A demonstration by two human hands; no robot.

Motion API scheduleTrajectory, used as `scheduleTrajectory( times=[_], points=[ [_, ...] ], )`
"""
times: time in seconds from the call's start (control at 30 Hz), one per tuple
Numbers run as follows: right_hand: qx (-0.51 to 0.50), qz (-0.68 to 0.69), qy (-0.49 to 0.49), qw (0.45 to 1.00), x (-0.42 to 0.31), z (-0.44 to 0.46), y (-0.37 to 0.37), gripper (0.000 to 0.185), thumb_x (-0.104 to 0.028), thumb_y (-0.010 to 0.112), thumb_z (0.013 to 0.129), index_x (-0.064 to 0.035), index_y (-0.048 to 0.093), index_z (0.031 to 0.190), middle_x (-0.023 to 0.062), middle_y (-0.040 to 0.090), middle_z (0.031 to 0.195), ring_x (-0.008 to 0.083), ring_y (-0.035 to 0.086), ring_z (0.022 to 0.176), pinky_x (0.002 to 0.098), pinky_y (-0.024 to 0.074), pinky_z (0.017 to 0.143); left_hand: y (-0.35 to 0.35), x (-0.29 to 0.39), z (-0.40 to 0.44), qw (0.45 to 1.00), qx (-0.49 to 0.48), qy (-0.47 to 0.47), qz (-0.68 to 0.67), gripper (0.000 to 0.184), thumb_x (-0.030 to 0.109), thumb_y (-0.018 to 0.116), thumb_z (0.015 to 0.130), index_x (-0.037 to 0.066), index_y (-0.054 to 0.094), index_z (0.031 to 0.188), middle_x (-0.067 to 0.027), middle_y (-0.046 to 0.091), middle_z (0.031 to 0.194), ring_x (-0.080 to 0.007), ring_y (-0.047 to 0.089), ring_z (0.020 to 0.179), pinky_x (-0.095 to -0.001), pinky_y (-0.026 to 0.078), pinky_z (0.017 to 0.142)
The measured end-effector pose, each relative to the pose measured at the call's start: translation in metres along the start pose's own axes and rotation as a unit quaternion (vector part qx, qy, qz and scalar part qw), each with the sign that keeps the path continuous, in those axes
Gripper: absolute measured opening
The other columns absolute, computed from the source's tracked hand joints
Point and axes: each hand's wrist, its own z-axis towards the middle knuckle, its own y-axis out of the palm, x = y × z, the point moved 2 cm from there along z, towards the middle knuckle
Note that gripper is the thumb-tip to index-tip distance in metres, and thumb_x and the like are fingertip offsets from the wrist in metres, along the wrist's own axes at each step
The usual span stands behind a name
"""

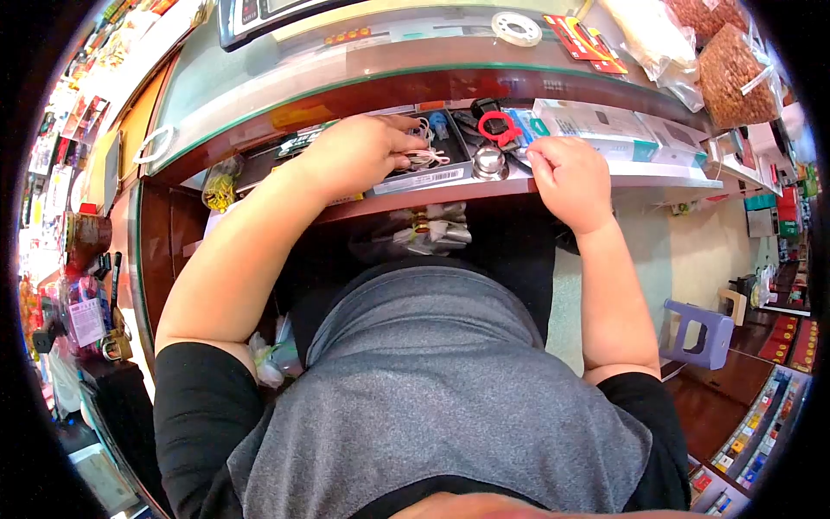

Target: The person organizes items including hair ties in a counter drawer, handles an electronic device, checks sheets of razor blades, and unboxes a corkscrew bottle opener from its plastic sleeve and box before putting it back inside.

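Note:
My left hand (353,156) reaches over the front of the open drawer (510,187) beneath the glass counter. Its fingers are apart and bent down, with the tips at a bundled white cable (427,157) in a shallow grey box (422,179). A small blue item (439,126) lies in the same box. My right hand (571,182) is closed at the drawer's front edge, and what its fingers hold, if anything, is hidden. Between my hands sit a shiny round metal item (490,163) and a red ring-shaped item (498,128).
White boxes (596,130) fill the drawer's right side; a bag of yellow items (222,183) is at its left. On the glass top (415,54) are a tape roll (516,28), red packets (588,45) and a bag of brown goods (737,78). A purple stool (699,334) stands right.

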Motion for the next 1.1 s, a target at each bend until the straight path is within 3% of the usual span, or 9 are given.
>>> scheduleTrajectory(
  times=[0.13,0.23,0.33,0.63,0.67,0.73,0.87,0.97,1.1],
  points=[
    [0.016,0.003,-0.007,1.000,0.002,-0.001,0.001,0.010,-0.016,0.066,0.085,-0.0080,0.071,0.082,0.0101,0.070,0.081,0.0317,0.066,0.081,0.0421,0.0517,0.073,0.003,0.010,0.011,0.999,0.011,-0.031,0.016,0.030,0.021,0.065,0.090,0.011,0.072,0.118,-0.0147,0.068,0.122,-0.0340,0.064,0.112,-0.0394,0.051,0.096],
    [0.017,0.006,-0.007,1.000,0.001,-0.001,0.001,0.009,-0.016,0.066,0.085,-0.0080,0.071,0.083,0.0103,0.070,0.081,0.0318,0.066,0.082,0.0423,0.0518,0.072,-0.002,0.018,0.016,0.987,-0.010,-0.160,-0.012,0.029,0.025,0.062,0.093,0.010,0.072,0.116,-0.0158,0.070,0.115,-0.0350,0.066,0.108,-0.0396,0.051,0.095],
    [0.004,-0.006,0.003,1.000,0.002,-0.001,0.002,0.009,-0.016,0.066,0.085,-0.0082,0.071,0.083,0.0103,0.070,0.081,0.0316,0.066,0.082,0.0425,0.0518,0.073,0.006,0.008,0.014,0.986,0.008,-0.148,-0.072,0.030,0.024,0.062,0.094,0.007,0.071,0.117,-0.0188,0.068,0.119,-0.0359,0.064,0.111,-0.0410,0.050,0.097],
    [0.001,-0.005,-0.002,1.000,0.000,0.000,0.000,0.009,-0.015,0.067,0.084,-0.0075,0.072,0.083,0.0102,0.071,0.082,0.0316,0.067,0.081,0.0420,0.0521,0.073,0.003,0.026,-0.003,0.997,0.069,0.035,0.005,0.038,0.023,0.059,0.096,0.003,0.062,0.128,-0.0208,0.061,0.131,-0.0380,0.057,0.124,-0.0434,0.044,0.106],
    [0.019,-0.001,-0.011,1.000,0.002,0.002,-0.002,0.010,-0.016,0.066,0.083,-0.0081,0.071,0.081,0.0107,0.070,0.081,0.0325,0.066,0.080,0.0434,0.0518,0.072,0.010,0.034,-0.005,0.999,-0.042,0.007,-0.013,0.041,0.027,0.055,0.099,0.002,0.059,0.131,-0.0221,0.058,0.135,-0.0387,0.052,0.130,-0.0441,0.039,0.111],
    [0.042,0.016,-0.027,0.999,0.002,0.000,0.002,0.012,-0.019,0.065,0.083,-0.0094,0.069,0.078,0.0116,0.069,0.079,0.0344,0.065,0.077,0.0462,0.0512,0.069,0.008,0.032,-0.005,0.997,-0.060,-0.001,-0.044,0.043,0.030,0.052,0.101,0.003,0.058,0.133,-0.0226,0.055,0.138,-0.0391,0.047,0.134,-0.0445,0.035,0.115],
    [0.034,0.033,-0.006,0.999,0.002,-0.002,0.000,0.008,-0.014,0.068,0.083,-0.0075,0.072,0.083,0.0125,0.071,0.084,0.0328,0.067,0.082,0.0416,0.0525,0.074,-0.006,0.043,-0.006,0.999,-0.041,-0.005,-0.004,0.039,0.027,0.058,0.097,0.004,0.063,0.128,-0.0212,0.059,0.133,-0.0385,0.055,0.126,-0.0455,0.043,0.108],
    [0.081,0.065,0.040,0.994,0.006,-0.005,-0.001,0.010,-0.014,0.067,0.088,-0.0056,0.072,0.088,0.0107,0.070,0.079,0.0265,0.067,0.074,0.0368,0.0514,0.069,-0.021,0.056,-0.001,0.997,0.045,0.027,0.065,0.031,0.024,0.065,0.090,0.005,0.071,0.114,-0.0182,0.067,0.118,-0.0371,0.063,0.111,-0.0457,0.050,0.097],
    [0.093,0.243,0.200,0.945,0.022,-0.002,-0.001,0.019,-0.019,0.066,0.092,-0.0007,0.072,0.094,0.0156,0.070,0.081,0.0241,0.067,0.073,0.0345,0.0500,0.068,-0.021,0.076,0.015,0.997,0.060,0.036,0.009,0.032,0.021,0.065,0.089,0.005,0.069,0.116,-0.0184,0.067,0.117,-0.0368,0.062,0.113,-0.0454,0.050,0.098]
  ],
)
